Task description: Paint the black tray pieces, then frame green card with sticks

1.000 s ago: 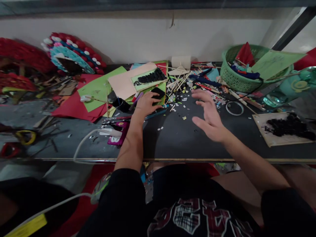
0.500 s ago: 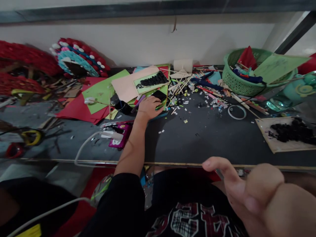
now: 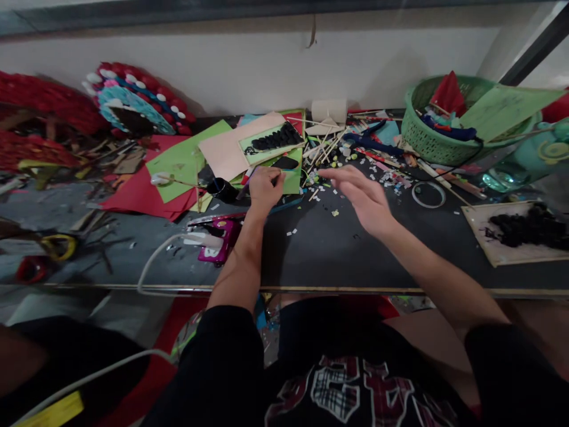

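My left hand (image 3: 265, 188) is closed low over the cluttered sheets, its fingers curled together; what they pinch, if anything, is hidden. Just beyond its fingertips a flat black piece (image 3: 285, 163) lies on green paper (image 3: 291, 182). A small black cup (image 3: 222, 190) stands left of this hand. My right hand (image 3: 363, 196) hovers over the table with fingers stretched out and nothing in them, pointing toward a pile of thin sticks (image 3: 324, 148) and paper scraps. Behind the left hand is a card with a row of black coiled pieces (image 3: 276, 139).
A magenta power strip (image 3: 221, 240) with a white cable is near the left forearm. On the right stand a green basket (image 3: 433, 137), a roll of tape (image 3: 428, 194) and a board with black clumps (image 3: 528, 228). Blue-handled pliers (image 3: 371, 142) lie behind. Red paper (image 3: 133, 193) is at left.
My right hand has moved from close to the camera, at the lower right, out over the table. My left hand has drawn back slightly and its fingers have curled, exposing more green paper.
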The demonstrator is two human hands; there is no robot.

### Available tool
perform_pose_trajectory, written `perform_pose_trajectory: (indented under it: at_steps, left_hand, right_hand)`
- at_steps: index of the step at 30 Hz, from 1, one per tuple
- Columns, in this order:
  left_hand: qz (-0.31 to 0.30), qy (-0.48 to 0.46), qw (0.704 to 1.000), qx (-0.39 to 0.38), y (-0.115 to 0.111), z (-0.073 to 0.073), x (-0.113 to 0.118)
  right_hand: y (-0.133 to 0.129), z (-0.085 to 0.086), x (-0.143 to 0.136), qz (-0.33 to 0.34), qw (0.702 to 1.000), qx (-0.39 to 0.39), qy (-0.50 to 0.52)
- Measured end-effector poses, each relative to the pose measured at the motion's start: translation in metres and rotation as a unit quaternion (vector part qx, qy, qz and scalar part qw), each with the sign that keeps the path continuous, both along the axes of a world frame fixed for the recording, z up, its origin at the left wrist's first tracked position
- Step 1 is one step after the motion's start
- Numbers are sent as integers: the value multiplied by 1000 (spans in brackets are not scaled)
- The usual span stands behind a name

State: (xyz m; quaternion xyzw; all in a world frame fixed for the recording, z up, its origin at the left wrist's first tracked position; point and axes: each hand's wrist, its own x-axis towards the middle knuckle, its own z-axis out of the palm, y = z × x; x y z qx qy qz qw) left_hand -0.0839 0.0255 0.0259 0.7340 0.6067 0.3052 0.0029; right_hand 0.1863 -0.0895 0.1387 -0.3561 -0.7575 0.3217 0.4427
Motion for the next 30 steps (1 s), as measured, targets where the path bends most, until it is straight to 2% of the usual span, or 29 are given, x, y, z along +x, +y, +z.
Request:
perform_pose_trajectory:
  at_steps: [2,4,6,8,11,14,17,20,26,30]
  left_hand:
    - [26,-19,999,18,-1,0,3]
    - [37,-30,998,30,-3,1,7]
    - [39,-33,998,38,-5,2,11]
    - [39,-34,998,48,-8,3,15]
    - [43,-42,996,66,-10,3,18]
    - [48,-60,994,83,-10,1,18]
    - [62,-82,991,85,-6,-3,16]
    - [75,-108,989,66,-1,-7,14]
    - [142,-142,978,54,3,-9,10]
    - [144,-135,977,75,3,-9,8]
  right_hand:
    - [45,-28,-12,-7,999,-46,-5]
    - [74,-54,-23,-42,996,-65,-37]
    - [87,-72,-35,-54,991,-55,-111]
    - [92,-81,-49,-26,976,-4,-217]
    - [94,-80,-73,14,918,103,-384]
    - [97,-69,-93,12,880,147,-452]
    - [97,-56,-100,-17,877,182,-445]
    - [94,-51,-96,-24,872,216,-438]
    - [91,-65,-88,-5,860,269,-434]
    - [96,-73,-89,46,834,244,-493]
